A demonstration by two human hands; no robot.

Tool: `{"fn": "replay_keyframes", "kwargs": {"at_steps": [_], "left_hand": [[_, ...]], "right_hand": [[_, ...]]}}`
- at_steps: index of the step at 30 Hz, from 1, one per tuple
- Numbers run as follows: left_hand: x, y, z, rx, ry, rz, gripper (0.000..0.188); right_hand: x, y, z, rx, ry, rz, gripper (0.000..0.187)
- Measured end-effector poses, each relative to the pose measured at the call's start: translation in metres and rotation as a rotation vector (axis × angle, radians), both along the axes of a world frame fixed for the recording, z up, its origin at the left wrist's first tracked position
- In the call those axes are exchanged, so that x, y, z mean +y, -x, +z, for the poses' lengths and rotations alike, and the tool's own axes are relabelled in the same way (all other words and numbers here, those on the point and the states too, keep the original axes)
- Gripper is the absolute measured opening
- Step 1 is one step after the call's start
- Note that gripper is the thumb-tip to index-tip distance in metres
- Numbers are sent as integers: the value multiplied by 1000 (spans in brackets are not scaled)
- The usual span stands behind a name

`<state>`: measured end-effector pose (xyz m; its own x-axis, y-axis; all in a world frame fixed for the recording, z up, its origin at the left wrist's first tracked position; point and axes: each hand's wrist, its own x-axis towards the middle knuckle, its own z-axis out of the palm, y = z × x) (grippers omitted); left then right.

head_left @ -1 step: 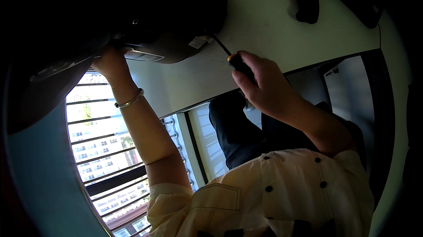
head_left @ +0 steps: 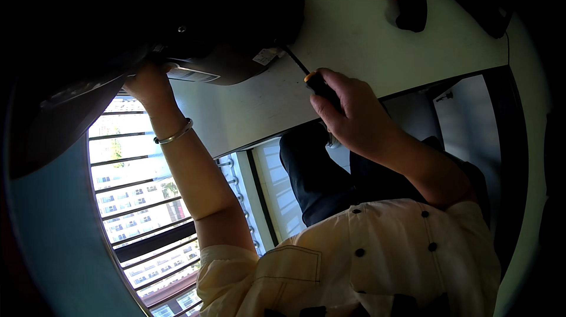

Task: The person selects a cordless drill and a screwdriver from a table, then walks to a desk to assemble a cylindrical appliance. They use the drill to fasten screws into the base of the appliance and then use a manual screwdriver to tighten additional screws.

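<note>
A screwdriver [head_left: 321,87] with a black and orange handle and a thin dark shaft is gripped in my right hand [head_left: 351,107]. Its tip reaches the lower right edge of a large, dark, rounded helmet [head_left: 247,72], beside a small white label [head_left: 265,56]; where exactly the tip touches is too dark to tell. At the helmet's lower left, my left hand [head_left: 147,84] is curled at the rim, its fingertips lost in shadow. What looks like the visor [head_left: 65,122] hangs down at the far left. A small round screw [head_left: 181,29] shows on the shell.
The helmet is over a pale tabletop [head_left: 354,51] with a dark front edge. A black and red object [head_left: 411,4] lies at the far right of the table. To the left is a window with horizontal bars [head_left: 141,193]. My legs [head_left: 318,181] are below the table.
</note>
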<state>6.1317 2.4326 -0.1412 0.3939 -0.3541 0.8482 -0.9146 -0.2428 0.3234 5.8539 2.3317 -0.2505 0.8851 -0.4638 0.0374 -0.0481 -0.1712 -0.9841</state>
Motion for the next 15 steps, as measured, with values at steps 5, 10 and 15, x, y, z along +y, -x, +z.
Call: {"fn": "replay_keyframes", "kwargs": {"at_steps": [5, 10, 15], "left_hand": [[-3, 1, -5, -23, 65, -10, 24], [5, -19, -3, -324, -97, 48, 24], [9, -22, -3, -381, -105, 53, 25]], "right_hand": [[5, -4, -6, -98, -219, -9, 21], [11, -6, -10, -111, 90, -98, 18], [2, -5, 3, -215, -721, 86, 17]]}}
